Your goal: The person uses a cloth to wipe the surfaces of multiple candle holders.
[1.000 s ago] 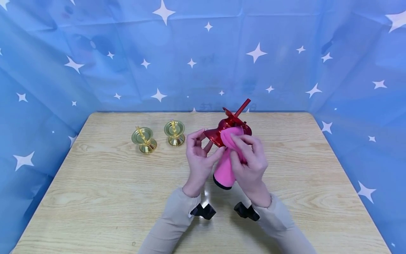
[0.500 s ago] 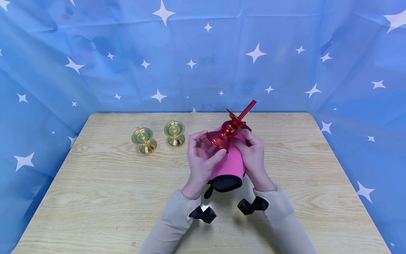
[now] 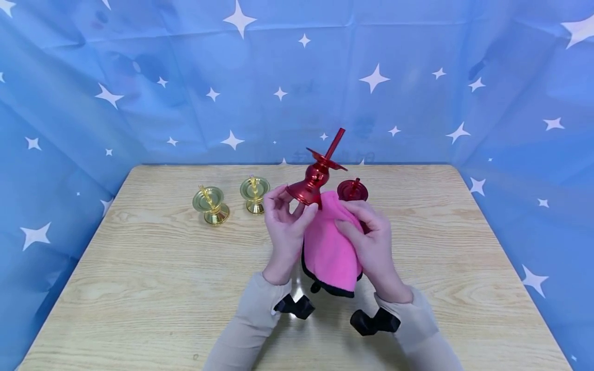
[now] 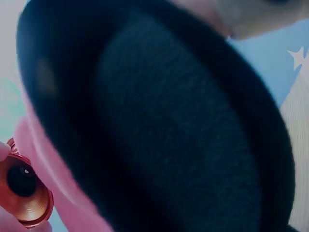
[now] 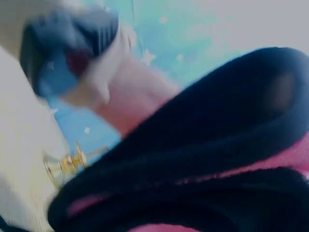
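My left hand [image 3: 285, 224] pinches a shiny red candle holder [image 3: 312, 183] by the rim of its flared base. The holder is raised and tilted, its dish and thin stem pointing up to the right. Its hollow underside [image 4: 36, 208] shows at the edge of the left wrist view. In my right hand [image 3: 371, 234] is a pink cloth [image 3: 331, 252] with black edging, pinched near its top and hanging down. The cloth's upper corner lies right at the holder's base. Dark, blurred cloth [image 4: 178, 121] fills most of the left wrist view.
A second red candle holder [image 3: 351, 191] stands behind the right hand, its lower part hidden. Two gold candle holders [image 3: 215, 214] stand left on the wooden table [image 3: 153, 288]. A blue curtain with white stars [image 3: 185, 62] hangs around the table's back and sides.
The red candle holder has moved up and left and stands more upright, no longer in front of the second one. The cloth has dropped from around it and now hangs spread below the right hand.
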A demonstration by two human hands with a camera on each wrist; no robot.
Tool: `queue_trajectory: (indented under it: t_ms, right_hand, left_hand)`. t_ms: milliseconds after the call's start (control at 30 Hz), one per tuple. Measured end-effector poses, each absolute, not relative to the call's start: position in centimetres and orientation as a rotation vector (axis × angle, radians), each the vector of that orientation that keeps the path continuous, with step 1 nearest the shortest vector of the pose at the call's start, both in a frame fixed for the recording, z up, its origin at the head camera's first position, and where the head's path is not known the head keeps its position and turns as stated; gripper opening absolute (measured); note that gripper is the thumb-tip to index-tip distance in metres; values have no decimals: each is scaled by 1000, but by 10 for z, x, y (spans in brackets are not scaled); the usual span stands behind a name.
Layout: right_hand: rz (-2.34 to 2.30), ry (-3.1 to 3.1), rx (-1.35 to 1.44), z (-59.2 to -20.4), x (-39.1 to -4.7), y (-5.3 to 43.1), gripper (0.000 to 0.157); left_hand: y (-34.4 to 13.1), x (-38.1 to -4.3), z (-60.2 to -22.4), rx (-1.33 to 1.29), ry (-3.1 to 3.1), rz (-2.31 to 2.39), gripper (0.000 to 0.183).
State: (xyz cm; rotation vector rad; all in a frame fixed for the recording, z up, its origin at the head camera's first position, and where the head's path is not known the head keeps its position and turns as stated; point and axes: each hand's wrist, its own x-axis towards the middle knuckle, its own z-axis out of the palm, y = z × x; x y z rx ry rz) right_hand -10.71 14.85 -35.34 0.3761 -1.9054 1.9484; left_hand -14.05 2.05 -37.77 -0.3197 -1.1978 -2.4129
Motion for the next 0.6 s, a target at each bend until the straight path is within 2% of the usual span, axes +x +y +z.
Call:
queue_trajectory:
  t_ms: [267, 600]
  right_hand:
    - [2173, -1729, 49, -361, -98, 137, 28]
    - [2140, -1550, 57, -374, -103, 130, 23]
  left_hand:
    - [27, -137, -377, -259, -1151, -2513, 60]
    - [31, -136, -380, -287, -1281, -2522, 58]
